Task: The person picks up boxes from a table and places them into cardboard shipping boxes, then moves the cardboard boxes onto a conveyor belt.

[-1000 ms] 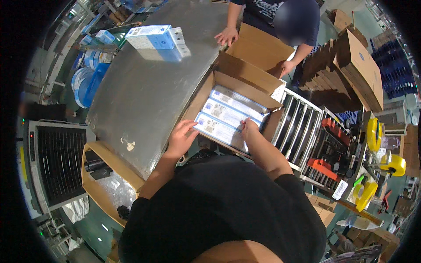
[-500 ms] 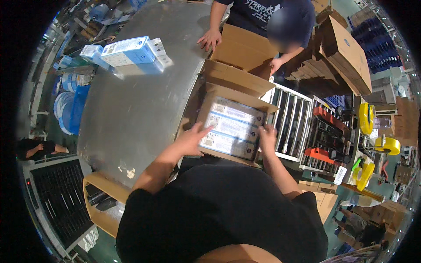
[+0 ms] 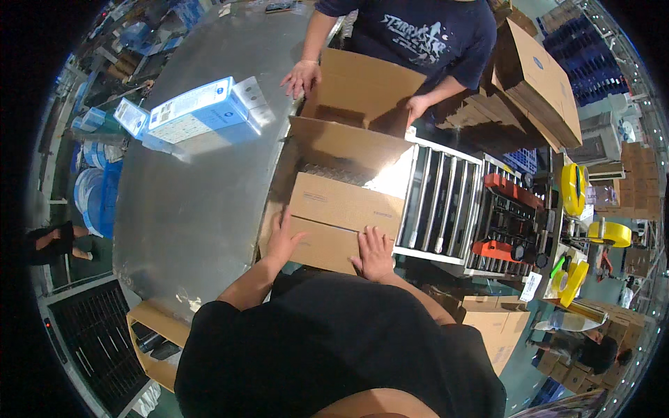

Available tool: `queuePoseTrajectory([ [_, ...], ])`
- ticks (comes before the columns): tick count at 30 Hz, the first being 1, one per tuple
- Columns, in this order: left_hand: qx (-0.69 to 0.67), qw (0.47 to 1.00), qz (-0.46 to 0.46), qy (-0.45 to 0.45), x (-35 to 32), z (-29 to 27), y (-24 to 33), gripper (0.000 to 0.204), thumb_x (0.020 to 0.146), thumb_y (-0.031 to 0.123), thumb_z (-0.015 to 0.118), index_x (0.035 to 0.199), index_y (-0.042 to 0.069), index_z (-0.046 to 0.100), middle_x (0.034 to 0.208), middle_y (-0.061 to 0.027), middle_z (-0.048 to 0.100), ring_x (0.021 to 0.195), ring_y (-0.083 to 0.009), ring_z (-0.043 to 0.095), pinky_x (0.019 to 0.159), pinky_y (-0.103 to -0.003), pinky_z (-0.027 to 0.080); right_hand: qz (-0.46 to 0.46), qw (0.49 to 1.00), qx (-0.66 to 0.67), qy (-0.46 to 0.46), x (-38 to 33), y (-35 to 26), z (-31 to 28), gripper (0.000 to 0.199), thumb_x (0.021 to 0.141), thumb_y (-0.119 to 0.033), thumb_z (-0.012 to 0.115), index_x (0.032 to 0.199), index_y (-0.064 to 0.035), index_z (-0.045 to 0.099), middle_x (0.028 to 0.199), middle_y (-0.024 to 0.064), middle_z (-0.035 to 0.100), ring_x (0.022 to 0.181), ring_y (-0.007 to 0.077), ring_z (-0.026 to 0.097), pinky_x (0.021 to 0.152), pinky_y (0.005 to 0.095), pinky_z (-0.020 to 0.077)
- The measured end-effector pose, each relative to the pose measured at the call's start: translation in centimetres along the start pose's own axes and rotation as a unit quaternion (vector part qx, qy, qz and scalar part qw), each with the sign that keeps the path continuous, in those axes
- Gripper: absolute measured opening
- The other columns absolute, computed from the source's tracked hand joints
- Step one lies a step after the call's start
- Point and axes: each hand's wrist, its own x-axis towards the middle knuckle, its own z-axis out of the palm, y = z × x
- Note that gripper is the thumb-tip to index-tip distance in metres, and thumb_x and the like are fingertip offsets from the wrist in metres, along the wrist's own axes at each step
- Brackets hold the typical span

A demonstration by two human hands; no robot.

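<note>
A brown cardboard carton (image 3: 345, 198) stands right in front of me with two top flaps folded inward, their edges meeting at a narrow seam. Its contents are hidden beneath them. My right hand (image 3: 375, 252) lies flat on the near flap, fingers spread. At the carton's left side, my left hand (image 3: 282, 240) touches the near flap's corner with thumb and fingers apart. Beyond this carton a raised brown flap (image 3: 348, 155) leans upright. Farther off, a co-worker's hands hold or rest beside another open carton (image 3: 373, 80).
A metal table (image 3: 202, 202) extends to the left, carrying blue-and-white boxes (image 3: 191, 111). To the right runs a roller conveyor (image 3: 439, 198) leading to a taping machine (image 3: 509, 216) with orange parts. Yellow tape rolls (image 3: 573, 189) and stacked flat cartons (image 3: 536, 76) lie beyond.
The carton's flaps have come down over the several white-and-blue boxes that showed inside. My right hand has moved left from the carton's right edge onto the near flap.
</note>
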Motion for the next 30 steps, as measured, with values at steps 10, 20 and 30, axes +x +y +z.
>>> queuePoseTrajectory([
  [10,-0.001,0.998,0.045,-0.037,-0.4,13.3,11.7,0.110,0.070,0.028,0.080,0.150,0.015,0.005,0.136,-0.0278,0.040,0.123,-0.0424,0.043,0.102,-0.046,0.038,0.000,0.990,0.090,0.113,0.2,14.9,-2.3,0.080,0.087,-0.055,0.052,0.145,-0.0055,0.028,0.152,0.0111,0.026,0.143,0.0308,0.016,0.115,0.0508,0.0110],
  [20,-0.037,0.975,0.126,-0.181,10.0,31.1,33.8,0.130,0.057,0.018,0.089,0.149,0.011,-0.004,0.140,-0.0255,0.036,0.129,-0.0392,0.038,0.108,-0.044,0.033,0.199,0.957,0.034,0.209,-3.0,38.8,-4.2,0.080,0.088,-0.059,0.044,0.147,-0.0092,0.026,0.155,0.0051,0.022,0.145,0.0238,0.011,0.116,0.0504,0.0057],
  [30,-0.046,0.960,0.096,-0.258,10.6,41.0,46.7,0.132,0.058,0.023,0.088,0.149,0.010,-0.007,0.143,-0.0338,0.024,0.131,-0.0445,0.032,0.110,-0.043,0.031,0.329,0.914,0.027,0.237,-10.2,47.8,-3.9,0.068,0.092,-0.049,0.044,0.146,-0.0094,0.029,0.154,0.0079,0.024,0.143,0.0266,0.018,0.115,0.0501,0.0110],
])
